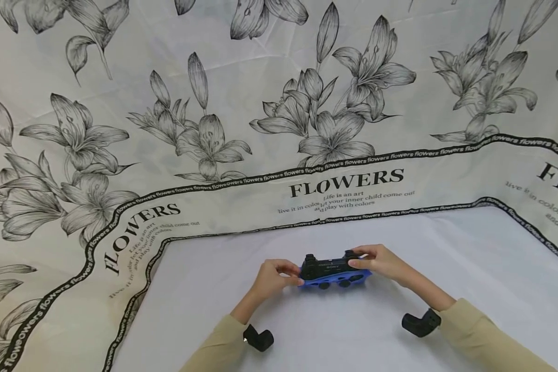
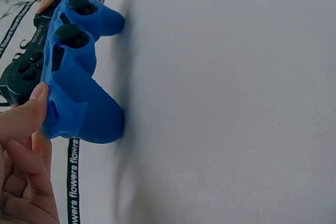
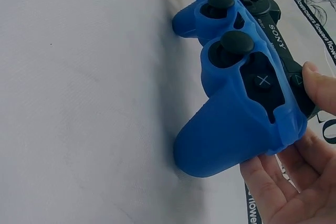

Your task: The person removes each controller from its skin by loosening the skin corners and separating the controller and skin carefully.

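Observation:
A black game controller (image 1: 327, 265) marked SONY is partly covered by a blue silicone sleeve (image 1: 313, 282). In the right wrist view the sleeve (image 3: 226, 124) wraps both handles and the thumbsticks poke through, while the black button side (image 3: 273, 35) is bare. My left hand (image 1: 273, 280) pinches the sleeve's edge at the left end, its thumb on the rim in the left wrist view. With the thumb on the black face near the triangle button and fingers underneath, my right hand (image 1: 376, 262) grips the right end. The handles point down toward the white tabletop.
The white tabletop (image 1: 204, 305) lies under the hands. Behind it hangs a cloth (image 1: 232, 206) printed with flowers and lettering, its dark border along the table's back and sides. Black wrist devices (image 1: 259, 338) sit at both sleeves.

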Available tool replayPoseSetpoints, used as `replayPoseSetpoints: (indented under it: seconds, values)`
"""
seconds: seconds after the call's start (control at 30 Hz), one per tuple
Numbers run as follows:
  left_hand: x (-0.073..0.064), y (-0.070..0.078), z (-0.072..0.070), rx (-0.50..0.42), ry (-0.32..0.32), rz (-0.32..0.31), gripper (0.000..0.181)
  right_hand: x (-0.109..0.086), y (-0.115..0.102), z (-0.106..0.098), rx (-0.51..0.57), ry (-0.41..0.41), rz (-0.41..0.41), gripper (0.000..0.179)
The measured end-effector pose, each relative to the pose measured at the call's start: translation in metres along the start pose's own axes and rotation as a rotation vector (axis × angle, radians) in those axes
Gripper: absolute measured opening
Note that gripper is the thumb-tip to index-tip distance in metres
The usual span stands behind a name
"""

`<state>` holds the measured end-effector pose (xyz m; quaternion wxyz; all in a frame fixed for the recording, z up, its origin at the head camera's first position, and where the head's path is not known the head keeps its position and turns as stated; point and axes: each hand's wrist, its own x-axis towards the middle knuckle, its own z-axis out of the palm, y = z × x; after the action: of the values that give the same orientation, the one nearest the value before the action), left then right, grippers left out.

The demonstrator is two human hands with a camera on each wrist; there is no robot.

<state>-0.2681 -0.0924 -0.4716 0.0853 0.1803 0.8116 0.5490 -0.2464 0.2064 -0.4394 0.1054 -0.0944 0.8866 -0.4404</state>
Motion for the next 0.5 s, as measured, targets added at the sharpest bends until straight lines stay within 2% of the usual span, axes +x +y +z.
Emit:
replayPoseSetpoints:
  seconds: [0.2,0.33,0.5]
  values:
    - [0.004,0.005,0.003,-0.058,-0.003,-0.011,0.044,0.002,-0.001,-0.002,0.015,-0.014,0.019,0.066]
    - [0.003,0.01,0.008,-0.016,0.024,-0.015,0.047,0.002,0.0,-0.003,0.036,-0.029,0.02,0.068]
    - [-0.002,0.018,0.017,0.09,0.102,-0.01,0.046,0.002,0.0,-0.001,0.057,-0.032,0.025,0.069]
